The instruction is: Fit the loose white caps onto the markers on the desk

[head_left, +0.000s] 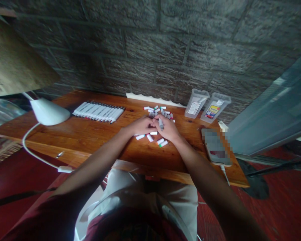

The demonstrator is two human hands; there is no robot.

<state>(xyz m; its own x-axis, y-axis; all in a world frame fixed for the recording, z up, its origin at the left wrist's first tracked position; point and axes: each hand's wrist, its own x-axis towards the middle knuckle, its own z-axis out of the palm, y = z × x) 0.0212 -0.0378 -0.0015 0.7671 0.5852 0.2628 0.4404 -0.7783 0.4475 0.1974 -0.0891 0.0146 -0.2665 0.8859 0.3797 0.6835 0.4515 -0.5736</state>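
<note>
My left hand (143, 126) and my right hand (167, 128) meet above a loose pile of marker caps at the middle of the wooden table. A grey marker (161, 124) with a dark end lies in my right hand, between thumb and palm, partly covered. The fingers of my left hand are curled in against the right; whatever they hold is hidden. White marker caps with coloured ends lie around both hands, among them an orange-ended cap (160, 142) and a green-ended cap (163, 144) near my right wrist. More caps (156, 109) lie beyond my fingers.
A row of white markers (98, 111) lies side by side at the left, near a white lamp base (50, 112). Two clear plastic containers (196, 104) stand at the back right. A phone (217, 147) with a cable lies at the right edge. A stone wall (140, 50) rises behind.
</note>
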